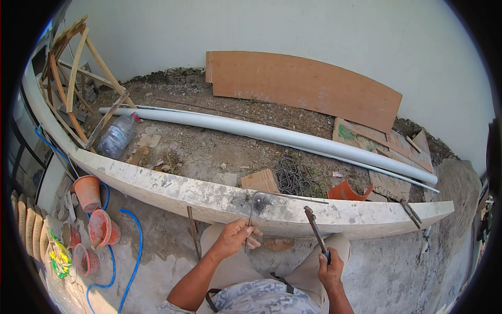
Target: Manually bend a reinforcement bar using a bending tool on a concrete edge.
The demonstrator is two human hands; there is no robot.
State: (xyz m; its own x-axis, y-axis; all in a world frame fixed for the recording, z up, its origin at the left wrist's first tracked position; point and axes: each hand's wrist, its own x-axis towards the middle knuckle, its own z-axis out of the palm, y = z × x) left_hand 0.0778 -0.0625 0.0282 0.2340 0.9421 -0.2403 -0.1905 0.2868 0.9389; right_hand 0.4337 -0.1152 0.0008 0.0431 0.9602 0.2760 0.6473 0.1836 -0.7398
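Note:
My left hand (235,238) pinches a thin bent steel rod (252,212) between thumb and fingers. One leg of the rod runs down past the fingers, and the other reaches right along the top of the low concrete wall (172,183). In my right hand (331,267) is a steel bar tool (315,228) with a dark grip and a short stubby head, pointing up and away from me; its exact kind is unclear. Beyond the wall lies a tangled pile of bent steel rods (293,175).
A rusty bar (193,230) leans against the wall at left, and metal pieces (411,214) rest on its right end. Behind are a white pipe (261,131), a brown board (303,81) and a wooden frame (78,73). Buckets (103,228) and a blue hose (140,256) are at left.

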